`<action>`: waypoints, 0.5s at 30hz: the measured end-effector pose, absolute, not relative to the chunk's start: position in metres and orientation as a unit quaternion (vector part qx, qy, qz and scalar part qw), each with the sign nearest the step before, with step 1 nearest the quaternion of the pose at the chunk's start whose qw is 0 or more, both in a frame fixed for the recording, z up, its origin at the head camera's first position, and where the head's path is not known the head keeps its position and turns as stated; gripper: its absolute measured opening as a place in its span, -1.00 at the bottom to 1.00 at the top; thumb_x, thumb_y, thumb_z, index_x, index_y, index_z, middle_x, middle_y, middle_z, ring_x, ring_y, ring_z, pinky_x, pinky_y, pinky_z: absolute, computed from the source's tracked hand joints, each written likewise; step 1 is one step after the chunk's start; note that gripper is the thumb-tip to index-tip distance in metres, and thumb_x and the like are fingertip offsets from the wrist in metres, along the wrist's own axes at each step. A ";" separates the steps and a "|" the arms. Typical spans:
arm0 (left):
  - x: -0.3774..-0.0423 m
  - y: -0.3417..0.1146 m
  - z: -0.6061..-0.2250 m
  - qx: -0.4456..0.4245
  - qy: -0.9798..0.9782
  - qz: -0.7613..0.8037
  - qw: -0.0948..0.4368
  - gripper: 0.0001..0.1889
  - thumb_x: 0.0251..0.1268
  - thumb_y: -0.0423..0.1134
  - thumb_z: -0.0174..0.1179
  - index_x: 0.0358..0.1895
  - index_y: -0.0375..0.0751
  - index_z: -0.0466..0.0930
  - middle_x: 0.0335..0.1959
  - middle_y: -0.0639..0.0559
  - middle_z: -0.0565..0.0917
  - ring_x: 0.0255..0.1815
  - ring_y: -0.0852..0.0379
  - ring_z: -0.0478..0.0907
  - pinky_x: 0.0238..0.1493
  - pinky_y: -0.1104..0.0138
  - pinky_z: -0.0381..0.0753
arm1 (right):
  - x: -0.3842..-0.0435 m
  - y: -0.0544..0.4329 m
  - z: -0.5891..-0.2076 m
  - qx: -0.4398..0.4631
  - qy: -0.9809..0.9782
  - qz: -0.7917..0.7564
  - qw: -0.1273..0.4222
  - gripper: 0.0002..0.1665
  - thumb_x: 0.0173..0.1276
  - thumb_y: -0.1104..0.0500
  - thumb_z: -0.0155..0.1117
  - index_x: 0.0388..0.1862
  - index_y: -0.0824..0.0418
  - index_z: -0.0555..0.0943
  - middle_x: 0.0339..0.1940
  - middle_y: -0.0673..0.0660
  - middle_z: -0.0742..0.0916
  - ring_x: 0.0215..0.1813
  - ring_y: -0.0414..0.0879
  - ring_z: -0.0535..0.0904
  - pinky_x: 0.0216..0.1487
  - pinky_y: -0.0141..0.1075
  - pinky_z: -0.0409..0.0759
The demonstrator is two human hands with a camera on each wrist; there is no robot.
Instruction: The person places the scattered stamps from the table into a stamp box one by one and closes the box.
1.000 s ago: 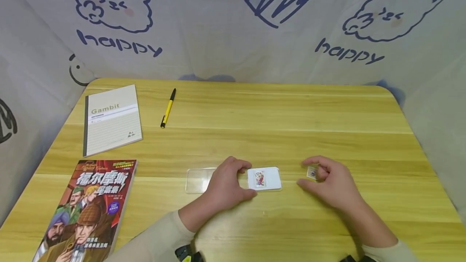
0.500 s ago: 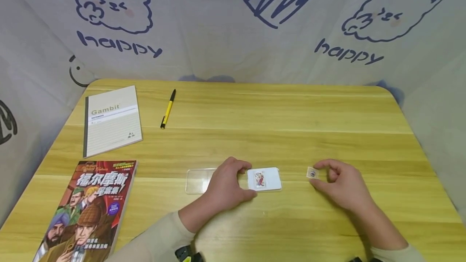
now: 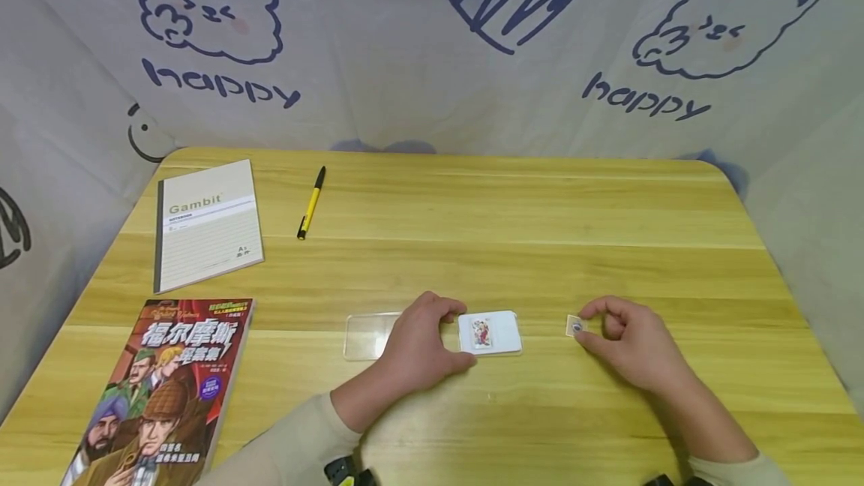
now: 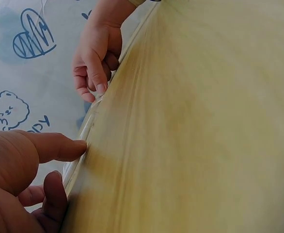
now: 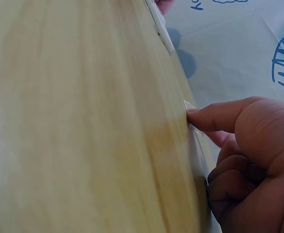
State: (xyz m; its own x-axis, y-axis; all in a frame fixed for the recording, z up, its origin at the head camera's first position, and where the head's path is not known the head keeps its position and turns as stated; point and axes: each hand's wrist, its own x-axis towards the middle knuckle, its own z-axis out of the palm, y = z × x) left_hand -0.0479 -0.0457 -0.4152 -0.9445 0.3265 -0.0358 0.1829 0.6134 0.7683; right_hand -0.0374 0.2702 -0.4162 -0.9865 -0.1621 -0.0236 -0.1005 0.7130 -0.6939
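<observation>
In the head view my left hand (image 3: 421, 340) holds a flat white rectangle (image 3: 506, 331) by its left end, thumb at the near corner and a finger at the far one. A small colourful picture (image 3: 481, 332) lies on its left half, and a clear rim shows along its edges. A clear rectangular lid-like piece (image 3: 367, 336) is partly hidden behind that hand. To the right, my right hand (image 3: 637, 343) pinches a small clear square (image 3: 575, 325) with a dark round mark between thumb and forefinger. In the right wrist view, the clear square (image 5: 188, 105) is seen nearly edge-on at the fingertips.
On the left of the wooden table (image 3: 513, 231) lie a grey notebook (image 3: 209, 238) and, nearer, a comic-style book (image 3: 162, 396). A yellow and black pen (image 3: 312, 202) lies right of the notebook. A printed cloth (image 3: 405, 58) hangs behind.
My right thumb and forefinger, spread apart around the small square a second ago, have closed on its right edge. The square has shifted slightly left and nearer. My left hand has stayed in place.
</observation>
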 end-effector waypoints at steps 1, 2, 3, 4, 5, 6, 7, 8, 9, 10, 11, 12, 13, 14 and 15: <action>-0.048 -0.046 -0.415 0.143 0.894 0.416 0.087 -0.34 -0.26 -0.19 0.65 0.07 -0.23 0.66 -0.25 0.12 0.51 -0.25 0.15 0.47 -0.18 0.25 0.48 | -0.037 0.270 -0.417 -0.074 0.923 -0.376 0.037 -0.77 0.23 0.20 0.52 -0.18 0.13 0.66 -0.70 -0.10 0.21 -0.64 -0.25 0.11 -0.31 -0.31 0.39; -0.048 -0.046 -0.415 0.143 0.894 0.416 0.087 -0.34 -0.26 -0.19 0.65 0.07 -0.23 0.66 -0.25 0.12 0.51 -0.25 0.15 0.47 -0.18 0.25 0.48 | -0.037 0.270 -0.417 -0.076 0.922 -0.379 0.033 -0.78 0.22 0.21 0.52 -0.19 0.12 0.66 -0.69 -0.10 0.22 -0.64 -0.24 0.12 -0.32 -0.31 0.38; -0.048 -0.046 -0.415 0.143 0.894 0.416 0.087 -0.34 -0.26 -0.19 0.65 0.07 -0.23 0.66 -0.25 0.12 0.51 -0.25 0.15 0.47 -0.18 0.25 0.48 | -0.037 0.271 -0.418 -0.079 0.920 -0.384 0.028 -0.78 0.22 0.22 0.53 -0.19 0.11 0.66 -0.69 -0.09 0.23 -0.64 -0.24 0.13 -0.34 -0.31 0.37; -0.048 -0.046 -0.415 0.143 0.894 0.416 0.088 -0.34 -0.26 -0.19 0.65 0.08 -0.23 0.66 -0.25 0.12 0.51 -0.24 0.15 0.47 -0.17 0.25 0.48 | -0.036 0.271 -0.418 -0.081 0.918 -0.388 0.022 -0.77 0.21 0.23 0.53 -0.20 0.09 0.66 -0.68 -0.07 0.25 -0.64 -0.22 0.15 -0.38 -0.31 0.35; -0.048 -0.046 -0.415 0.143 0.894 0.416 0.089 -0.34 -0.25 -0.19 0.65 0.08 -0.23 0.66 -0.25 0.12 0.51 -0.24 0.15 0.47 -0.17 0.25 0.48 | -0.036 0.271 -0.419 -0.083 0.916 -0.392 0.016 -0.77 0.21 0.24 0.53 -0.21 0.08 0.66 -0.68 -0.06 0.28 -0.64 -0.21 0.17 -0.41 -0.32 0.34; -0.048 -0.046 -0.415 0.143 0.894 0.416 0.089 -0.34 -0.25 -0.18 0.65 0.08 -0.23 0.66 -0.25 0.12 0.51 -0.24 0.15 0.47 -0.17 0.25 0.48 | -0.036 0.271 -0.420 -0.085 0.913 -0.398 0.010 -0.77 0.20 0.25 0.53 -0.21 0.07 0.66 -0.66 -0.04 0.33 -0.64 -0.21 0.18 -0.45 -0.32 0.33; -0.048 -0.046 -0.415 0.143 0.894 0.416 0.089 -0.34 -0.25 -0.18 0.65 0.08 -0.23 0.66 -0.25 0.12 0.51 -0.24 0.15 0.47 -0.17 0.25 0.48 | -0.035 0.271 -0.420 -0.087 0.911 -0.403 0.004 -0.76 0.19 0.27 0.54 -0.22 0.06 0.66 -0.63 -0.04 0.39 -0.64 -0.20 0.19 -0.48 -0.32 0.32; -0.048 -0.045 -0.415 0.144 0.893 0.416 0.089 -0.33 -0.25 -0.18 0.65 0.09 -0.23 0.66 -0.24 0.12 0.51 -0.24 0.14 0.47 -0.17 0.25 0.48 | -0.035 0.271 -0.421 -0.090 0.909 -0.407 -0.003 -0.75 0.18 0.28 0.54 -0.23 0.05 0.66 -0.59 -0.03 0.46 -0.64 -0.20 0.21 -0.52 -0.33 0.31; -0.048 -0.046 -0.414 0.144 0.893 0.416 0.089 -0.33 -0.24 -0.18 0.64 0.09 -0.23 0.66 -0.24 0.12 0.51 -0.23 0.14 0.47 -0.17 0.25 0.48 | -0.034 0.271 -0.422 -0.093 0.906 -0.412 -0.010 -0.74 0.16 0.30 0.55 -0.24 0.05 0.67 -0.54 -0.02 0.53 -0.65 -0.20 0.22 -0.57 -0.33 0.30; -0.048 -0.046 -0.414 0.145 0.893 0.417 0.089 -0.33 -0.24 -0.18 0.64 0.09 -0.23 0.66 -0.24 0.12 0.51 -0.23 0.14 0.47 -0.17 0.24 0.48 | -0.034 0.272 -0.422 -0.095 0.904 -0.416 -0.017 -0.73 0.15 0.31 0.56 -0.25 0.05 0.67 -0.49 -0.01 0.57 -0.66 -0.20 0.23 -0.60 -0.33 0.29; -0.048 -0.046 -0.414 0.145 0.893 0.416 0.089 -0.33 -0.24 -0.18 0.64 0.09 -0.23 0.66 -0.24 0.12 0.51 -0.23 0.14 0.47 -0.17 0.24 0.48 | -0.034 0.272 -0.422 -0.098 0.902 -0.420 -0.021 -0.72 0.13 0.32 0.56 -0.25 0.04 0.68 -0.46 -0.01 0.60 -0.67 -0.21 0.22 -0.63 -0.33 0.28; -0.048 -0.046 -0.414 0.145 0.893 0.416 0.089 -0.33 -0.24 -0.18 0.64 0.09 -0.23 0.66 -0.24 0.12 0.51 -0.23 0.14 0.47 -0.16 0.24 0.48 | -0.034 0.272 -0.423 -0.101 0.900 -0.423 -0.025 -0.71 0.12 0.33 0.57 -0.26 0.04 0.68 -0.45 -0.01 0.61 -0.69 -0.22 0.21 -0.65 -0.33 0.27; -0.048 -0.046 -0.414 0.146 0.893 0.416 0.088 -0.33 -0.24 -0.18 0.64 0.09 -0.23 0.66 -0.24 0.12 0.51 -0.23 0.14 0.47 -0.16 0.24 0.48 | -0.033 0.272 -0.423 -0.104 0.899 -0.424 -0.027 -0.71 0.12 0.33 0.57 -0.26 0.04 0.68 -0.44 -0.02 0.63 -0.70 -0.23 0.21 -0.67 -0.34 0.26; -0.048 -0.046 -0.414 0.146 0.893 0.416 0.088 -0.33 -0.24 -0.18 0.64 0.09 -0.23 0.66 -0.24 0.12 0.51 -0.23 0.14 0.47 -0.16 0.24 0.48 | -0.033 0.272 -0.423 -0.105 0.898 -0.426 -0.028 -0.71 0.12 0.33 0.57 -0.26 0.04 0.69 -0.49 -0.02 0.61 -0.71 -0.24 0.20 -0.69 -0.33 0.25; -0.048 -0.045 -0.415 0.146 0.894 0.415 0.088 -0.33 -0.24 -0.18 0.64 0.09 -0.23 0.66 -0.24 0.12 0.50 -0.23 0.14 0.47 -0.16 0.24 0.48 | -0.033 0.272 -0.423 -0.105 0.898 -0.427 -0.027 -0.71 0.11 0.33 0.57 -0.26 0.04 0.69 -0.54 -0.02 0.59 -0.71 -0.25 0.18 -0.70 -0.33 0.24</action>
